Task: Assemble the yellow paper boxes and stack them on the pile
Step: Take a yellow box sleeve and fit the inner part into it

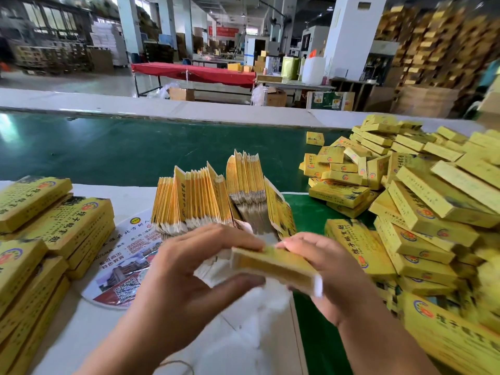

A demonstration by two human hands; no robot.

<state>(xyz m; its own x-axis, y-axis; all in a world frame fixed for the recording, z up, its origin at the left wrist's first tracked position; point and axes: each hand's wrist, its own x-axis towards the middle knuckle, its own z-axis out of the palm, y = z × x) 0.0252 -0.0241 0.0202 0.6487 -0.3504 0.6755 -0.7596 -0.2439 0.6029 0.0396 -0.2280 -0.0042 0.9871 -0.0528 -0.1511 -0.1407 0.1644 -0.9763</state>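
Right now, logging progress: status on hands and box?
Both hands, left hand and right hand, grip one yellow box, still open. Pile at right. Nothing blocking.

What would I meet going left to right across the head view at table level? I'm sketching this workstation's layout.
Neat stacks of boxes → round printed fan → upright flat box blanks → big loose pile of boxes. In front, both hands hold one box.

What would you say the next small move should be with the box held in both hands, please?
Probably tuck the end flap shut. The yellow box is already popped open between the left hand and right hand, but its white flap at the right end sticks out, so it isn't ready for the pile.
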